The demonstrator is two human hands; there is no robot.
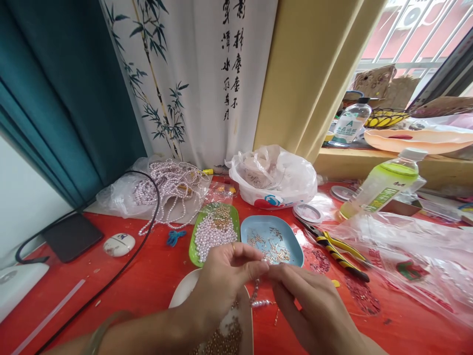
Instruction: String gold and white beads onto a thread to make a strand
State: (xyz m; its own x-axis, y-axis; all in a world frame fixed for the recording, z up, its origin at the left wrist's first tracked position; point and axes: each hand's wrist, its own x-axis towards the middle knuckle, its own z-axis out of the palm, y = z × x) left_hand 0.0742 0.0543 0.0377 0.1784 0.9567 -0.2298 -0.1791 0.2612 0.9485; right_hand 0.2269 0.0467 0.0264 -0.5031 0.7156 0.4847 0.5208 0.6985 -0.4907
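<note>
My left hand (pixel 225 278) is closed in a pinch, with a small pearl bead (pixel 264 260) at its fingertips. Right beside it, the fingertips of my right hand (pixel 308 291) are pressed together and meet the left thumb; whatever they grip is mostly hidden. Below the fingers hangs a short beaded strand (pixel 261 303) of pearl beads and fine gold-coloured pieces. A white dish (pixel 185 287) of small gold beads (pixel 223 340) lies partly under my left hand and forearm. Behind my hands are a green tray (pixel 192 246) of pearl and gold beads and a blue tray (pixel 271 222) of small metal findings.
Yellow-and-black pliers (pixel 338 254) lie at right, near a tilted drink bottle (pixel 384 185) and clear plastic bags (pixel 417 256). Behind stands a bag-covered bowl (pixel 273 180). Pearl strings (pixel 166 182), a mouse (pixel 118 244), a dark phone-like slab (pixel 74 237) and a black cable (pixel 121 271) are left.
</note>
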